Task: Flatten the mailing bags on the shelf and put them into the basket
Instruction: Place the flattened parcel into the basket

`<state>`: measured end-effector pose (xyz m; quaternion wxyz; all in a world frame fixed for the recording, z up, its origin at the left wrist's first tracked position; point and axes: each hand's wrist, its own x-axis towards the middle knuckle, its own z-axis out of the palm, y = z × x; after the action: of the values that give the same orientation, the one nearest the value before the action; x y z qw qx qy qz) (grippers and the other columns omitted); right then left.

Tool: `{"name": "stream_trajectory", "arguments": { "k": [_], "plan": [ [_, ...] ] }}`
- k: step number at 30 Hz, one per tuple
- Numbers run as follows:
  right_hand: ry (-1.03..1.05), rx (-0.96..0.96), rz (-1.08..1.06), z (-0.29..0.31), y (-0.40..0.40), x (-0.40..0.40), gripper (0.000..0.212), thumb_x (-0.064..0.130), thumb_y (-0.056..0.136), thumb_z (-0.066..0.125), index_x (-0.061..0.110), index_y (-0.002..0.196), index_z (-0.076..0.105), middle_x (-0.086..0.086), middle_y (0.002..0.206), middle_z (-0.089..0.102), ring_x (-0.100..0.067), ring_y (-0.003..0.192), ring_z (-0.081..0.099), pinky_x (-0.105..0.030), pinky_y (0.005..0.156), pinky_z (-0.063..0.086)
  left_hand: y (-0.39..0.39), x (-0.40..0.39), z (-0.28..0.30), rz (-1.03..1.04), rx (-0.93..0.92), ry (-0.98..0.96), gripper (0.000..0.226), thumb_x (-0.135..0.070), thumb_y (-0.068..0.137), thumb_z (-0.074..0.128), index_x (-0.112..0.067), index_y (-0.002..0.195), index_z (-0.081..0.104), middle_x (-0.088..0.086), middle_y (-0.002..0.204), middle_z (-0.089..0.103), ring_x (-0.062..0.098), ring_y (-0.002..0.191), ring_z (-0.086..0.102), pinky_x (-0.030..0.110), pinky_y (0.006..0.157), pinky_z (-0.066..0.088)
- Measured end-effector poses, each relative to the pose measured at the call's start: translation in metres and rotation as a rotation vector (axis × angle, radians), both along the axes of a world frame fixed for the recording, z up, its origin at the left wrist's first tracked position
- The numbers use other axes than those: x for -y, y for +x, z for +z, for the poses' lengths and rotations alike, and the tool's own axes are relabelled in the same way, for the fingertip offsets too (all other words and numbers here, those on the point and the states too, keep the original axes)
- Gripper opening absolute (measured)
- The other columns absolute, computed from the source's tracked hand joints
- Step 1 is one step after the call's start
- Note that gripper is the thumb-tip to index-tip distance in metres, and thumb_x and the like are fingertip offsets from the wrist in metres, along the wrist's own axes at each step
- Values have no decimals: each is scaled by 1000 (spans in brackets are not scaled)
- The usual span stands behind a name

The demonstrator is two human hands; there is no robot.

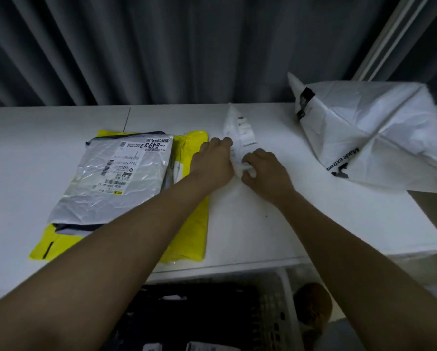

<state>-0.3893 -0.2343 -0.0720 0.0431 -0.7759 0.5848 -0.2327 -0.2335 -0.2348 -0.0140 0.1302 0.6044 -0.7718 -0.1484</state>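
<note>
A small crumpled white mailing bag with a printed label stands on the white shelf. My left hand and my right hand both grip its near end, fingers curled into the plastic. To the left lies a flat stack: a silver-grey mailing bag with a shipping label on top of a yellow bag. A large puffed white bag with black print sits at the right end of the shelf. Below the shelf's front edge is a white perforated basket with dark contents.
A grey curtain hangs behind the shelf. A white post rises at the back right. A brown rounded object lies on the floor beside the basket. Bare shelf surface lies between my arms and the large bag.
</note>
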Motion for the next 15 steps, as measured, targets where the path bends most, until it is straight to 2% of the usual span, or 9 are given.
{"name": "stream_trajectory", "arguments": {
  "k": [2,4,6,8,12,15],
  "plan": [
    [-21,37,57,3,-3,-20,19,11,76,65,3,94,65,-16,95,60,-36,88,56,-40,65,50,5,-10,4,-41,24,24,59,-6,88,48,-15,143,32,12,146,34,32,133,32,41,100,37],
    [-42,5,121,11,-4,-42,15,3,71,65,2,87,65,-15,89,59,-37,85,57,-42,62,51,10,-25,5,-115,115,59,71,-5,87,49,-17,150,20,11,157,17,29,143,17,41,111,27],
    [-86,-111,200,20,-6,-59,20,-8,64,67,-1,83,64,-18,86,60,-38,81,58,-41,59,53,13,-36,4,-182,217,79,80,-4,87,49,-20,153,6,9,161,-1,27,148,1,42,117,16],
    [-161,-244,276,30,-9,-77,25,-14,58,69,-2,79,64,-18,82,60,-36,76,59,-37,57,52,14,-47,2,-229,282,73,84,-3,87,48,-21,153,0,8,161,-8,26,148,-6,43,118,12],
    [-224,-444,386,37,-13,-100,33,-6,56,79,4,86,68,-13,85,62,-31,83,60,-32,65,48,12,-64,-4,-232,325,100,89,-3,87,48,-25,153,-7,7,160,-11,25,148,-6,46,118,4],
    [-221,-493,414,39,-18,-107,33,-7,54,78,5,81,66,-11,84,61,-28,83,57,-31,64,46,10,-69,-11,-191,330,-59,86,-12,88,52,-25,153,-2,9,160,0,28,145,8,47,116,7]
  ]
}}
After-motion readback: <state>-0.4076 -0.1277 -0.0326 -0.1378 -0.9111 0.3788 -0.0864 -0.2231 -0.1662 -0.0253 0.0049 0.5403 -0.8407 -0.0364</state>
